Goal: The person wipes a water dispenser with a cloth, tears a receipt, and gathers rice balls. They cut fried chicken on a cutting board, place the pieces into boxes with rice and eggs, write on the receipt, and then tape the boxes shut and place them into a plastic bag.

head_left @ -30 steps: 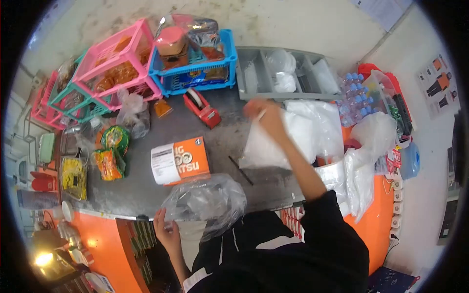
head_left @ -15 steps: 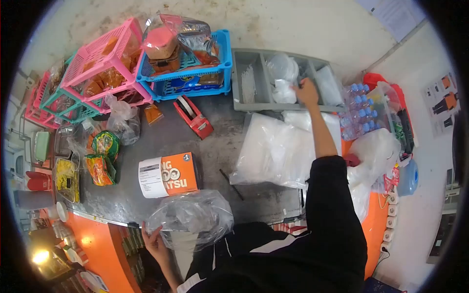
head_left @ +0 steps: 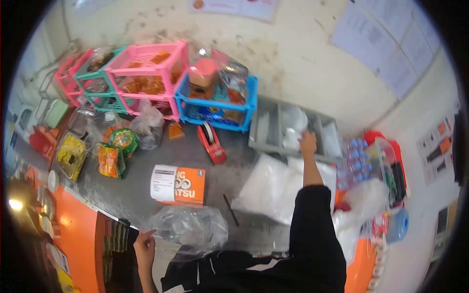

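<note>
My right hand [head_left: 308, 142] reaches into the grey divided tray [head_left: 266, 145], at the compartment with white and clear plastic lids or cups [head_left: 294, 119]. Its fingers are bent, and what they hold, if anything, is too small to tell. At the counter's front edge, my left hand [head_left: 145, 239] touches the left side of a clear plastic bag [head_left: 195, 227], fingers partly curled. Behind that bag lies an orange box [head_left: 191, 188] with a white label [head_left: 163, 183] on it. Flat clear bags [head_left: 268, 188] lie in front of the tray.
Pink [head_left: 146, 53], green and blue baskets [head_left: 251, 97] with packets stand along the wall. A red tape dispenser [head_left: 212, 146], noodle packets [head_left: 110, 158] and a black stick [head_left: 231, 210] are on the counter. Water bottles [head_left: 356, 161] stand at the right.
The view has tilted upward, so the counter's things sit lower in the frame. My right hand remains at the same tray compartment. My left hand stays by the clear bag, its fingers more curled.
</note>
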Available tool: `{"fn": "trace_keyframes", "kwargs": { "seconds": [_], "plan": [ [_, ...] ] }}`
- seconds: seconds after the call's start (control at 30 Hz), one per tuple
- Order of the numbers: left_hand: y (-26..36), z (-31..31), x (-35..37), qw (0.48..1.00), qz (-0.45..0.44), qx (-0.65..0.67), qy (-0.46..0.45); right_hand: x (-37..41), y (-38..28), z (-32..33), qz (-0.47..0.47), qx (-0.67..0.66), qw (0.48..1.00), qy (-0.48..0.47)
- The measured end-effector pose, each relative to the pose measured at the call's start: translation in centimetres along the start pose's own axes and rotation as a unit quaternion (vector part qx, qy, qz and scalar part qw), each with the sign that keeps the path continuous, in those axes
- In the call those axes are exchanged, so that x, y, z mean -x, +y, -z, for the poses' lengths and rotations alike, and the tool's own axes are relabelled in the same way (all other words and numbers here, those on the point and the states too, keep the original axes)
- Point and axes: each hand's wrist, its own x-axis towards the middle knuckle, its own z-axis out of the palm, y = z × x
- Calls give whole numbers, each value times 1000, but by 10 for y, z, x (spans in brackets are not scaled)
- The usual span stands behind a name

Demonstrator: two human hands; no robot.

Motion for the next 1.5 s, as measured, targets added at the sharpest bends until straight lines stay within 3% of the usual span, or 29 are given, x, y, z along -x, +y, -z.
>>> {"fn": "trace_keyframes", "kwargs": {
  "seconds": [0.07, 0.13, 0.2, 0.27, 0.33, 0.37, 0.43, 0.47, 0.5, 0.53, 0.57, 0.6, 0.63, 0.67, 0.73, 0.8, 0.83, 0.87, 0.9, 0.97, 1.0, 1.03, 1.07, 1.1, 1.17, 1.2, 1.3, 1.4, 1.5],
  "plan": [
    [-4, 3, 1, 999, -20, -39, 6, -8, 2, -15, -39, -36, 998, -22],
    [9, 0, 2, 1000, 20, -14, 15, -3, 11, -12, -123, -216, 965, 86],
    [3, -2, -2, 998, 57, 13, 21, -11, 43, -26, -149, -182, 968, 89],
    [8, 1, -4, 996, -14, -92, 18, -4, 31, 9, -139, -78, 980, 121],
    [0, -2, -6, 977, -124, -166, 44, 6, -6, 55, -103, -85, 956, 260],
    [1, -3, -7, 980, -129, -146, 46, 26, -73, 120, -246, -284, 910, 174],
    [13, -4, -7, 992, -88, -86, 40, 79, -141, 163, -125, -445, 828, 317],
    [20, -3, -7, 997, -51, -44, 29, 124, -193, 191, -105, -436, 822, 351],
    [19, -3, -6, 997, -42, -49, 32, 198, -195, 183, -15, -343, 918, 200],
    [18, -3, -6, 998, -44, -28, 22, 273, -197, 175, 107, -251, 960, 62],
    [16, -1, -7, 999, -50, -5, 11, 282, -248, 191, 351, -356, 866, 14],
    [14, 3, -7, 999, -50, -8, 6, 291, -299, 208, 549, -451, 691, -135],
    [12, 7, -8, 997, -76, -28, 2, 339, -314, 168, 446, -444, 704, -329],
    [10, 10, -13, 994, -103, -46, -1, 351, -314, 159, 441, -443, 708, -328],
    [2, 22, -17, 978, -147, -142, 35, 357, -318, 149, 460, -302, 699, -456],
    [2, 39, -23, 951, -202, -174, 156, 297, -333, 196, 270, -443, 680, -517],
    [-6, 41, -39, 948, -228, -135, 176, 282, -331, 194, 95, -506, 710, -481],
    [3, 35, -60, 973, -160, -16, 165, 265, -329, 189, -82, -550, 714, -426],
    [15, 27, -86, 979, -88, 103, 150, 252, -326, 156, -74, -566, 776, -269],
    [5, -2, -153, 965, 6, 263, 11, 247, -317, 81, -232, -476, 796, -295],
    [0, -14, -184, 947, 126, 271, -113, 250, -318, 57, -235, -475, 797, -291],
    [-8, -25, -204, 901, 245, 269, -235, 255, -321, 37, -286, -553, 692, -365],
    [-15, -37, -211, 894, 222, 225, -317, 256, -324, 27, -328, -618, 571, -430],
    [-12, -47, -216, 879, 197, 180, -395, 249, -330, 35, -330, -618, 572, -427],
    [-12, -50, -221, 867, 181, 209, -414, 250, -335, 61, -364, -679, 471, -431],
    [-5, -44, -215, 858, 162, 236, -427, 254, -336, 75, -377, -676, 466, -428],
    [36, -11, -166, 940, 0, 216, -266, 233, -333, 125, -306, -677, 543, -391],
    [104, 52, -106, 951, 1, 150, -271, 224, -334, 223, -255, -649, 593, -403],
    [87, 68, -67, 937, 17, 158, -310, 253, -331, 269, -306, -574, 589, -480]
  ]
}}
